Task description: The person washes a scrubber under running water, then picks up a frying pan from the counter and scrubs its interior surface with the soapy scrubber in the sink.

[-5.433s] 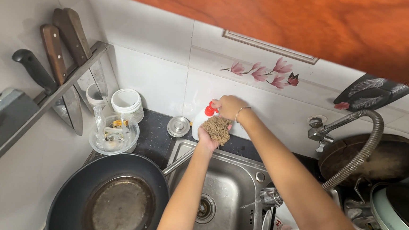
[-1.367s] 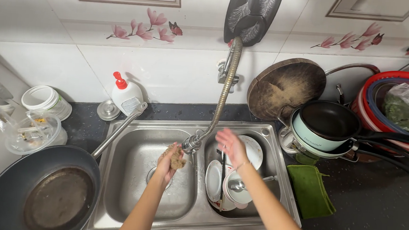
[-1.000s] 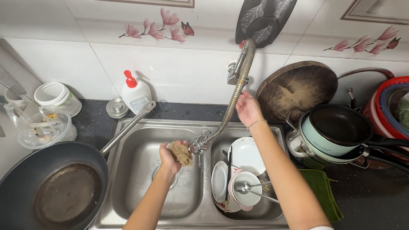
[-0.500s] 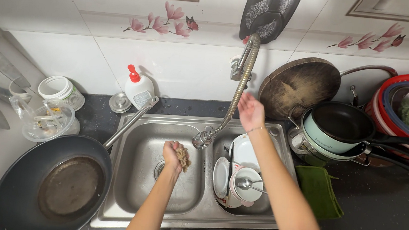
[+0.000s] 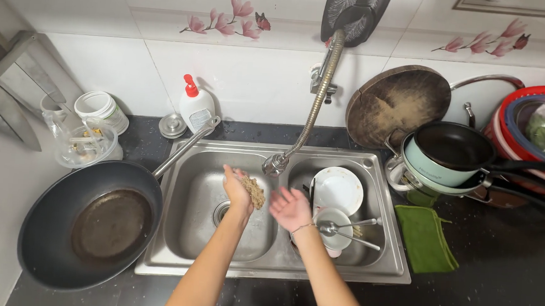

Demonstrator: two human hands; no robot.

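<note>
I see the double steel sink (image 5: pixel 172 254) filling the middle of the view, with a big dark wok (image 5: pixel 92 221) resting at its near left, its long handle pointing far and right toward a white soap bottle with a red cap (image 5: pixel 195 104). On the right counter stand stacked pots (image 5: pixel 449 157) in front of a round wooden board (image 5: pixel 395 100), and a folded green cloth (image 5: pixel 425 238) lies near them. The right basin holds white plates (image 5: pixel 338 188) and a small bowl with spoons (image 5: pixel 337 228). A flexible metal faucet hose (image 5: pixel 316 102) hangs down from the far wall, its nozzle ending just above the divider between the basins. My left hand (image 5: pixel 235 192) is raised over the left basin, fingers curled and closed around a tan scrubbing pad (image 5: pixel 253 191); the pad sticks out to the right of the palm, just near and left of the nozzle. Its long axis runs roughly from far left to near right, tilted, with the free end pointing toward my other hand. My right hand (image 5: pixel 290 207) hovers over the divider with the palm up and fingers loosely spread, holding nothing, close beside the pad but apart from it. A thin bracelet circles that wrist.
</note>
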